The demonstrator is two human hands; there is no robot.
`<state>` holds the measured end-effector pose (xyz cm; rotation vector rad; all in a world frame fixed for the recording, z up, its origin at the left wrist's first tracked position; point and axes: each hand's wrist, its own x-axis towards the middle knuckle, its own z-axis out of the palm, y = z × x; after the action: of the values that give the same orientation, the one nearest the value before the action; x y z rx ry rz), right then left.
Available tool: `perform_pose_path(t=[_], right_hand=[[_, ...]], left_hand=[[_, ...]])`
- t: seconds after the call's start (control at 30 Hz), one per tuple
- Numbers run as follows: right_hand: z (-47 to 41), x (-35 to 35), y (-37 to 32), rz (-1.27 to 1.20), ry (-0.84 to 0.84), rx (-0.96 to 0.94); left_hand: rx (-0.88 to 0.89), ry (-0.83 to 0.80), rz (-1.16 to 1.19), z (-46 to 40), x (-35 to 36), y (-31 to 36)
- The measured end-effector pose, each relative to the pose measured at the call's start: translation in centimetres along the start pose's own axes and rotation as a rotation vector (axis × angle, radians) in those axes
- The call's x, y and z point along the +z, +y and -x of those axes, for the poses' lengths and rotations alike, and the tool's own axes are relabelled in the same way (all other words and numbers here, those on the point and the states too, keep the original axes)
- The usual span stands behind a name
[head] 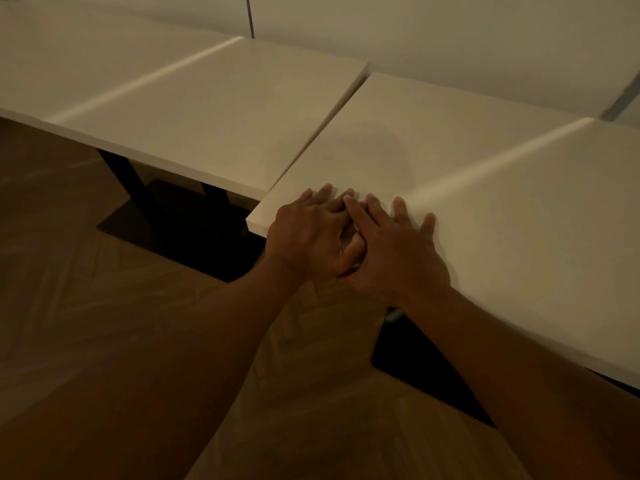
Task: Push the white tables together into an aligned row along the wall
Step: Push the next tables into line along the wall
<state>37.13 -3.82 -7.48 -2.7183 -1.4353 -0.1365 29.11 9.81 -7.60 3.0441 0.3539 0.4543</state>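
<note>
Right-hand table: square white matte-topped table (415,140), and it's the one both hands are on. Its near edge sticks out further toward the camera than the neighbour's, so the fronts don't line up.
Left-hand table: another square white table top (207,119) just to the left. The two tops touch or nearly touch at the near end, with a thin dark wedge of a gap opening toward the wall, so they sit slightly skewed to each other.
Left hand: left hand (308,233) lies palm down on the near left corner of the right-hand table, fingers spread flat on the top. Not clenched, not wrapped round anything I can see.
Right hand: right hand (391,247) sits right beside it, also flat and splayed on the same top, index finger overlapping the left hand's fingers. Thumbs are tucked between the hands, can't tell if they hook the edge.
Other tables: more white tops (52,64) run on at far left and far right (554,216), butted up edge to edge.
Wall: plain pale wall (450,36) runs behind the whole row.
Bases: black flat pedestal base (180,223) under the left-hand table, another dark one under the right.
Floor: brown wood herringbone floor (86,271), pretty dim lighting overall.
</note>
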Motion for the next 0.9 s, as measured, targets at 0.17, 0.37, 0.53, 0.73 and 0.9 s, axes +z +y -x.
perform_pose_path(t=[0.17,0.37,0.53,0.73,0.9], right_hand=[[-0.4,0.1,0.3,-0.003,-0.009,-0.003],[-0.8,0.5,0.8,-0.007,0.005,0.005],[-0.3,0.5,0.9,-0.035,0.017,0.003],[5.0,-1.0,5.4,-0.073,-0.021,0.022],[13.7,-2.2,12.9,-0.116,-0.032,0.116]], left_hand=[[0.013,0.025,0.01,-0.4,0.4,-0.2],[0.025,0.044,0.022,-0.9,0.7,-0.2],[0.036,0.026,0.004,-0.9,0.4,0.2],[0.074,-0.214,-0.02,-0.9,-0.4,4.9],[0.246,-0.266,0.036,-1.1,1.4,17.1]])
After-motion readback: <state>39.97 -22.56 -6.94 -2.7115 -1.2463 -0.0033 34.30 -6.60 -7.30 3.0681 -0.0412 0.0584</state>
